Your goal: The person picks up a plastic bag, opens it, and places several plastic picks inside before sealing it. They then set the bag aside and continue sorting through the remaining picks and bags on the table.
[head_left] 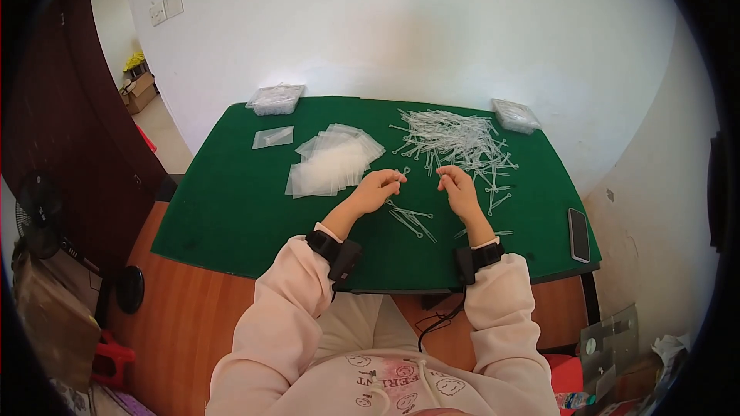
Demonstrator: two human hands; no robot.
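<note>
My left hand (379,189) is closed in a pinch over the middle of the green table. From its fingertips sticks out the looped end of a thin clear plastic stick (406,170). To its right, my right hand (459,189) has its fingers pressed together, and what they hold, if anything, is too small to make out. Just beyond the right hand spreads a heap of similar clear sticks (451,137). A few loose sticks (411,219) lie between my wrists. Left of my left hand, flat clear plastic bags (331,162) overlap in a fanned pile.
A single bag (273,137) lies apart at the left. Clear packed boxes stand at the back left (275,98) and back right (516,115). A phone (579,235) rests near the right edge of the green-covered table (223,216). White wall (401,31) rises behind it.
</note>
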